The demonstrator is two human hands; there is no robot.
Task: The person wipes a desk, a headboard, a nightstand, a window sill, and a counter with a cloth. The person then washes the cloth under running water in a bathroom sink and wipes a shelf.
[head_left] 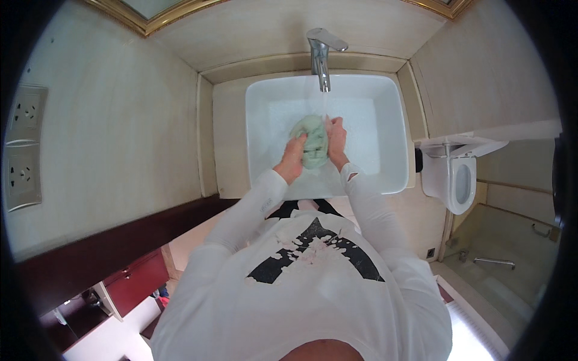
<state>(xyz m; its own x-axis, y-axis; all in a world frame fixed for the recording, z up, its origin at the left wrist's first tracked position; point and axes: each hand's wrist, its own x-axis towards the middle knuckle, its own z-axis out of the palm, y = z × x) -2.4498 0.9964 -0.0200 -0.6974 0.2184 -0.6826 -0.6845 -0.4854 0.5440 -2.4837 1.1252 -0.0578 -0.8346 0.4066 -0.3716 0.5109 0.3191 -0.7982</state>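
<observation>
A pale green cloth item [314,144], rounded and bunched up, is held over the white washbasin [385,132]; its exact kind cannot be made out. My left hand [293,157] grips its left side, thumb on top. At the right edge of the cloth is my right hand [337,139], fingers closed and up against it under the running water; what lies inside those fingers is hidden. Water falls from the chrome faucet [323,60] onto the spot between cloth and right fingertips.
Walls close in the counter [229,138] on both sides, with a gold-framed mirror [147,21] above. Power sockets [24,144] sit on the left wall. To the right are a white toilet [460,183] and a bathtub [500,277]. A red cabinet [138,283] stands lower left.
</observation>
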